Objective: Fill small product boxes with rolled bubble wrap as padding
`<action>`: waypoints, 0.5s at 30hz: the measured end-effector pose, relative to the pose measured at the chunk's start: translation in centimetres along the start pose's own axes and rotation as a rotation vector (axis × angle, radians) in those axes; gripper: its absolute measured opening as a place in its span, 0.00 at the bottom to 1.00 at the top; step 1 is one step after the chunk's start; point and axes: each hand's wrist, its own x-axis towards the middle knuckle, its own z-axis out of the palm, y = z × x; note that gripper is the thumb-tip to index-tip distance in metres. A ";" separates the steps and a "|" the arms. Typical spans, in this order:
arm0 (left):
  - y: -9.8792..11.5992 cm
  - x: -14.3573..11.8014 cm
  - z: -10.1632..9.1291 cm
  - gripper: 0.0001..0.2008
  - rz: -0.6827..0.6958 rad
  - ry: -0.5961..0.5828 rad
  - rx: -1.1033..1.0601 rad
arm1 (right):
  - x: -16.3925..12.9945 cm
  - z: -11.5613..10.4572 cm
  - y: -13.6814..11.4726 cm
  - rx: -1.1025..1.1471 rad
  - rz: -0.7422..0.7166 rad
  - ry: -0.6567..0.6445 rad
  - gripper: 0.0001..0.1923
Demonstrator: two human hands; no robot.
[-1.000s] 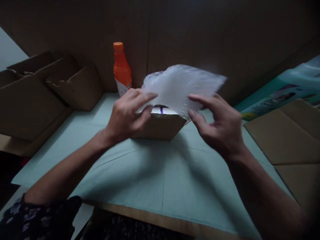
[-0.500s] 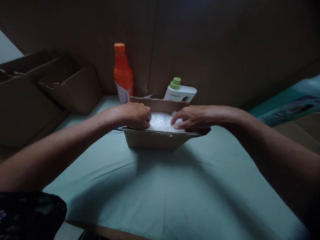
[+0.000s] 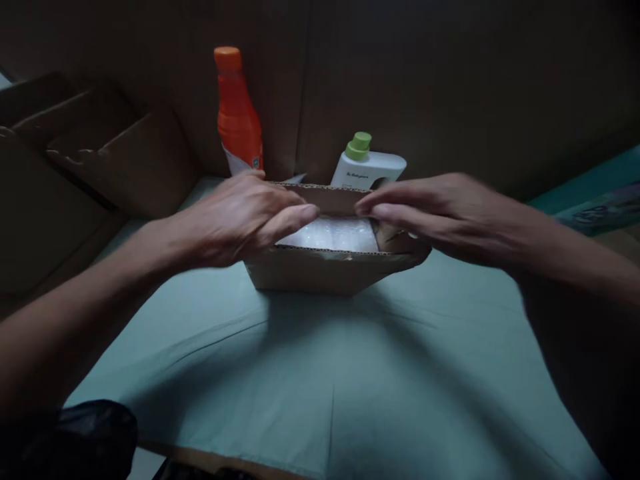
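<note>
A small brown cardboard box stands with its top uncovered on the cloth. Clear, shiny bubble wrap fills much of its inside. My left hand is over the box's left end, thumb stretched out toward the middle; its fingers are partly hidden behind the thumb. Over the right end, my right hand reaches inward with fingers stretched and the thumb just below them. Nothing shows between them. Both hands are slightly blurred, and whether they touch the box's edges is unclear.
Behind the box stand an orange bottle and a white bottle with a green cap. Larger cardboard boxes are at the left. A teal package lies at the right. A pale green cloth covers the table.
Both hands have come up out of the box, away from the bubble wrap, to above its left and right ends. The bubble wrap now lies flatter. The view has shifted slightly.
</note>
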 end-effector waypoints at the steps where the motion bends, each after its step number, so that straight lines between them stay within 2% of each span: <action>1: -0.1 -1.8 0.0 0.17 0.073 0.077 0.042 | -1.9 -0.1 0.3 -0.029 0.017 0.176 0.21; 2: -0.3 -3.8 0.2 0.16 0.101 0.194 0.099 | -4.0 0.1 0.8 -0.049 0.057 0.324 0.20; 3: -0.6 -5.9 0.8 0.15 0.044 0.320 0.139 | -6.0 0.6 1.4 -0.042 0.129 0.427 0.19; 4: -1.1 -7.9 1.6 0.16 -0.058 0.432 0.146 | -7.6 1.5 2.1 0.000 0.216 0.474 0.18; 5: -1.7 -9.7 2.7 0.20 -0.142 0.474 0.116 | -8.8 2.9 2.8 0.061 0.292 0.458 0.17; 7: -3.2 -12.1 5.6 0.32 -0.270 0.448 -0.012 | -9.6 6.4 4.0 0.185 0.359 0.343 0.24; 8: -3.9 -12.6 7.1 0.36 -0.331 0.427 -0.097 | -9.2 8.3 4.3 0.252 0.358 0.282 0.30; 9: -4.4 -12.6 8.4 0.39 -0.380 0.399 -0.187 | -8.4 10.2 4.5 0.321 0.335 0.275 0.34; 11: -4.8 -11.6 10.6 0.39 -0.449 0.367 -0.357 | -6.3 13.1 4.5 0.465 0.316 0.287 0.34; 13: -4.2 -10.2 11.9 0.37 -0.472 0.370 -0.481 | -5.0 14.6 4.2 0.517 0.361 0.360 0.33; 15: -3.0 -9.7 12.7 0.35 -0.474 0.394 -0.539 | -5.4 15.0 3.7 0.494 0.410 0.406 0.31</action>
